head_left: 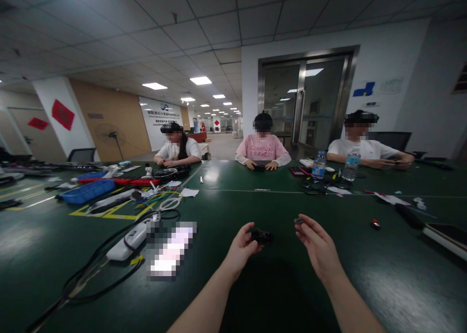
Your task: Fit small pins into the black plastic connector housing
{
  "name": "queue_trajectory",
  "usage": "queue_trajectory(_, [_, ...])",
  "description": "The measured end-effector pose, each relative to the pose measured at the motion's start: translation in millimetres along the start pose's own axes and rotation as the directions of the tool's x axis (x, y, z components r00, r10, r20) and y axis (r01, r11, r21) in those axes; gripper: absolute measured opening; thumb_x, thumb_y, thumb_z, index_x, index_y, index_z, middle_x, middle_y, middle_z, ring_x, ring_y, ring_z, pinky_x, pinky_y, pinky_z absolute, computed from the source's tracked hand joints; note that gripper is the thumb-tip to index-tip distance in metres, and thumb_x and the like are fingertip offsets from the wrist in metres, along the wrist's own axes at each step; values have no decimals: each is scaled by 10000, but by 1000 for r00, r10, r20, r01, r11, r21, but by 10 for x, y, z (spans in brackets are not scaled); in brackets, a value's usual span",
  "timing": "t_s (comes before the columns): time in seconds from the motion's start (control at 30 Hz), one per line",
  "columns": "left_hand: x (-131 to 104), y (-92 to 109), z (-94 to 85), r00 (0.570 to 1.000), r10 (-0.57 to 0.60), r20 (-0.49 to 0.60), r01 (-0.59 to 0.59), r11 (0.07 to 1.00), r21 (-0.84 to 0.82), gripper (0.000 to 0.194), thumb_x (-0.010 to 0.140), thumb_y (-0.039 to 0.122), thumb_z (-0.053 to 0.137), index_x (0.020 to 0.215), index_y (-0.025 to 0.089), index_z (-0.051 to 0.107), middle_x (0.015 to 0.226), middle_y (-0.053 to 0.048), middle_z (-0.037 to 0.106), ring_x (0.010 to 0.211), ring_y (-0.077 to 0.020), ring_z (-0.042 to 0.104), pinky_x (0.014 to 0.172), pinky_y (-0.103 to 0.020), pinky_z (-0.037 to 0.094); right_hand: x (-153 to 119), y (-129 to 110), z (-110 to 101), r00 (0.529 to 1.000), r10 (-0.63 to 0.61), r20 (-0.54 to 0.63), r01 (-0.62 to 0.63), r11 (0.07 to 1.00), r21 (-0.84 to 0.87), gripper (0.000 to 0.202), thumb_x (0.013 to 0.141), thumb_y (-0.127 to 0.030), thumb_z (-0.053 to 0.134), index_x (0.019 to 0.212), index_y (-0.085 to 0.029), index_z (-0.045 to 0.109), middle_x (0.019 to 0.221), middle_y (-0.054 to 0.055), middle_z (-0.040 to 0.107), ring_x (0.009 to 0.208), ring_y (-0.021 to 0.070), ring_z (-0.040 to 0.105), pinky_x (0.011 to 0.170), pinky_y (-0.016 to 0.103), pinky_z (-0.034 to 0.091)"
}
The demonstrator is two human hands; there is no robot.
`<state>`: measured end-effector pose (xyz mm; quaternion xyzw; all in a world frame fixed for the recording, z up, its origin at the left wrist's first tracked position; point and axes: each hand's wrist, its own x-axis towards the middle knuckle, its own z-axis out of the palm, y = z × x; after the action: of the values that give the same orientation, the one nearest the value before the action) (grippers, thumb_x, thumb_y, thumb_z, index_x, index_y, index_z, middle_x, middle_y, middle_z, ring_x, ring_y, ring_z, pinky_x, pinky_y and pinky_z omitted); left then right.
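Forearms (pixel 205 296) reach from the bottom edge over the green table (pixel 120 299). Just below frame centre, the left hand (pixel 239 252) holds a black object (pixel 263 236) between thumb and fingers; right of it, the right hand (pixel 321 248) pinches a small object (pixel 298 221).

Glass doors (pixel 280 99) (2 red diamonds (pixel 63 114) hang left) face ceiling lights (pixel 200 80).

the bench (pixel 270 284) is dark green with yellow stripes (pixel 120 216), the tray (pixel 88 191) blue, the power strip (pixel 128 240) white, the cables (pixel 98 253) beside it black, the middle person's top (pixel 263 150) pink with lettering, and the diamond (pixel 63 114) on the white pillar (pixel 75 133) red.
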<state>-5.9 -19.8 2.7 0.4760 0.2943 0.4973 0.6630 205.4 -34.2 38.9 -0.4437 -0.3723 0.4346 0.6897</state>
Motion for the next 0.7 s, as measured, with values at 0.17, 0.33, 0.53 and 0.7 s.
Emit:
queue_trajectory(0.17, [8, 2, 10, 1000, 12, -13, -12, 999, 30, 635, 720, 208, 682, 1274, 175, 373, 1098, -126, 600, 901, -236, 619, 859, -406, 438, 28, -5, -18, 997, 35, -62, -24, 984, 175, 283, 609, -325, 718, 883, -261, 686, 860, -4, 690, 859, 195, 623, 702, 284, 514])
queue_trajectory(0.33, [-8, 19, 11, 1000, -6, -28, 7, 999, 33, 626, 732, 206, 672, 1285, 192, 379, 1130, -130, 581, 928, -244, 611, 864, -407, 432, 27, -26, -7, 993, 93, -67, -73, 965, 251, 241, 597, -277, 716, 837, -260, 704, 815, -14, 686, 797, 155, 611, 651, 231, 502])
queue_trajectory(0.53, [-22, 40, 20, 1000, -5, -17, 5, 999, 43, 625, 736, 191, 662, 1290, 186, 372, 1122, -131, 585, 920, -242, 612, 858, -408, 435, 28, -5, -18, 996, 78, -53, -65, 975, 214, 219, 642, -279, 691, 860, -267, 703, 850, 1, 683, 838, 178, 610, 665, 257, 507])
queue_trajectory(0.7, [-26, 39, 17, 1000, -5, -11, 6, 999, 52, 593, 757, 176, 641, 1287, 194, 378, 1129, -127, 584, 930, -238, 613, 858, -400, 440, 59, 44, -64, 997, 69, -21, -64, 980, 188, 225, 674, -303, 680, 898, -282, 694, 898, 0, 678, 882, 187, 605, 692, 271, 510])
